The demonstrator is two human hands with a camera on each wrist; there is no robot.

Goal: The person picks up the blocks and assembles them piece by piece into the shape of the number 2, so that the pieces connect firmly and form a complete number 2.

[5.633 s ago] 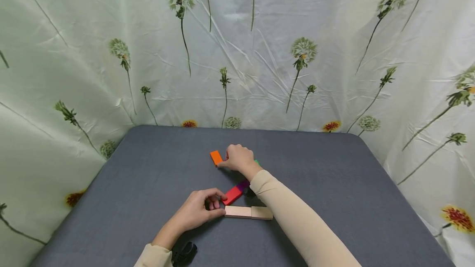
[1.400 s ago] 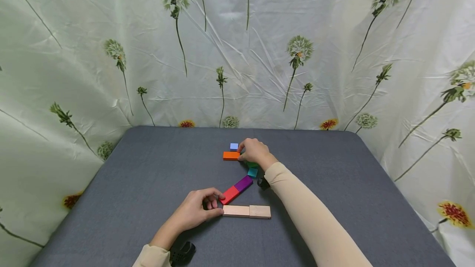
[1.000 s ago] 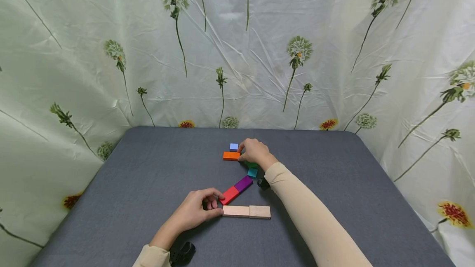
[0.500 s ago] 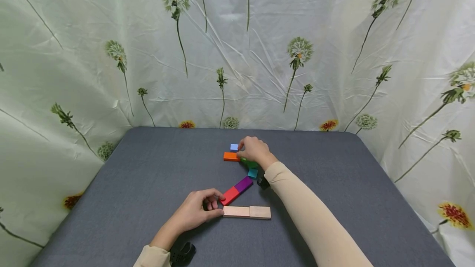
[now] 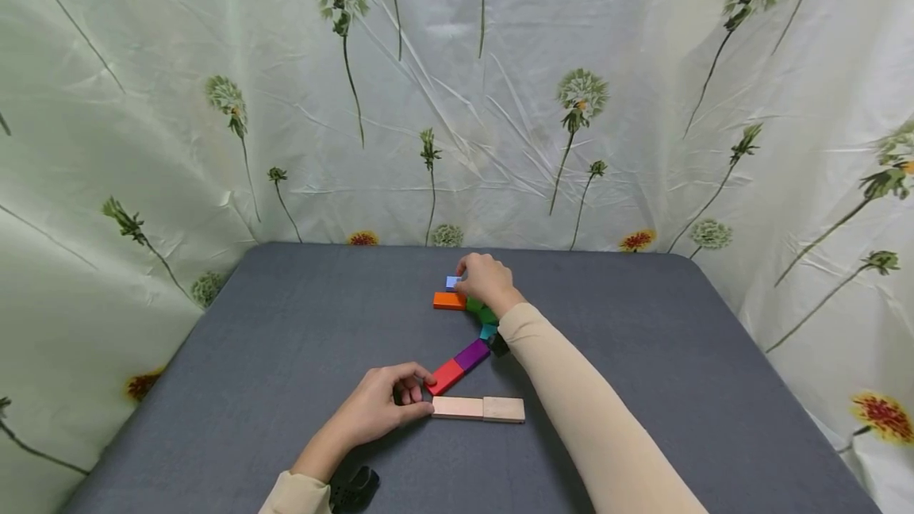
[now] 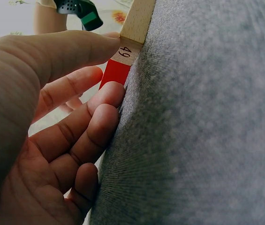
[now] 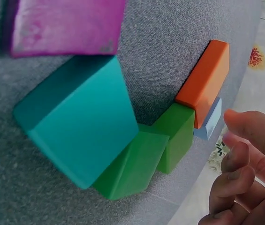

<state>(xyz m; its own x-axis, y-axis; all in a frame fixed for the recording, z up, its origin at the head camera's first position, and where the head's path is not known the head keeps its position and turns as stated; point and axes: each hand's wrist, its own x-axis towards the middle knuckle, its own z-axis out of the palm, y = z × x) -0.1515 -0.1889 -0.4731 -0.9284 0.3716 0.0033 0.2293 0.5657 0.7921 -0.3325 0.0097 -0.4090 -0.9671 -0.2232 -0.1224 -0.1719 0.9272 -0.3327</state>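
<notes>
In the head view, my left hand [image 5: 378, 407] rests low on the table; its thumb touches the end of a plain wooden block [image 5: 457, 408] and its forefinger touches a red block [image 5: 446, 377]. The left wrist view shows the number 49 on the wooden block's end. Farther back, my right hand [image 5: 488, 280] is beside a small light blue block [image 7: 212, 119], thumb and forefinger parted, with no clear contact. Just in front of that block lies an orange block [image 5: 449, 301], its right end meeting a green block [image 7: 177, 136].
A curved row joins a purple block [image 5: 472, 354], a teal block [image 7: 83, 126] and a second green block [image 7: 132, 161]. Another plain wooden block [image 5: 504, 409] continues the front row. Grey cloth covers the table [image 5: 286, 324]; a flowered curtain [image 5: 500, 141] hangs behind.
The orange block, formerly slanted by my right hand, has turned crosswise against the green block. My right hand has lifted off it and moved back toward the light blue block. My left hand stays put.
</notes>
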